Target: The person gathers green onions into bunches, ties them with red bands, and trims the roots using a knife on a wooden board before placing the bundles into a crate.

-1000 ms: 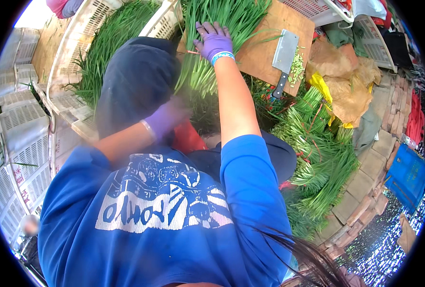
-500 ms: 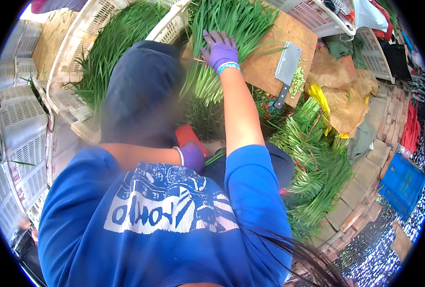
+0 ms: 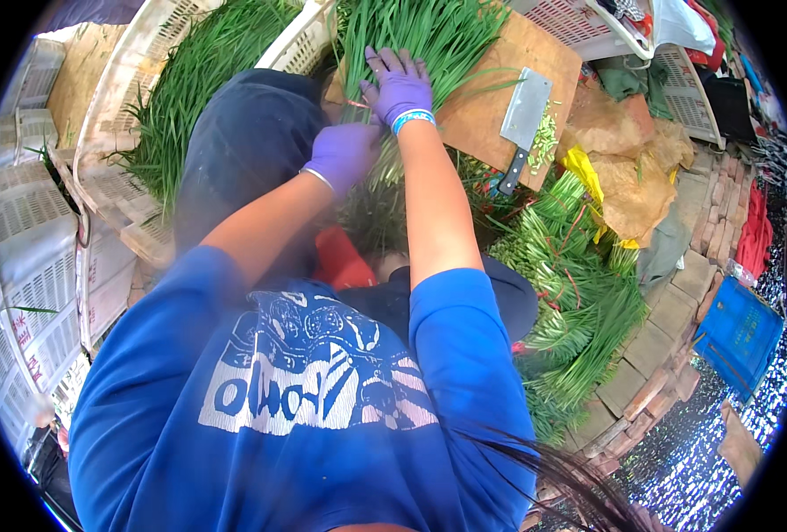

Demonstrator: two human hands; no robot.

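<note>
A thick bundle of garlic chives (image 3: 411, 40) lies across a wooden cutting board (image 3: 477, 115), with a thin reddish band about it. My right hand (image 3: 399, 87), in a purple glove, rests flat on this bundle, fingers spread. Just below and to its left, my left hand (image 3: 342, 155), gloved alike, is closed beside the pale stem ends; its fingertips and anything in them are hidden. A cleaver (image 3: 524, 111) with a black handle lies on the board's right part, blade away from me. Small cut stem pieces (image 3: 545, 135) are scattered beside it.
A white plastic crate (image 3: 101, 146) full of loose chives (image 3: 198, 84) stands at the left. Tied chive bundles (image 3: 579, 310) are heaped at the right, near brown paper (image 3: 637, 191) and a brick edging (image 3: 650, 390). A red object (image 3: 342, 259) sits by my lap.
My left hand has come up from my lap, where green stalks showed beside it, to the bundle's stem ends. My right hand stays flat on the bundle.
</note>
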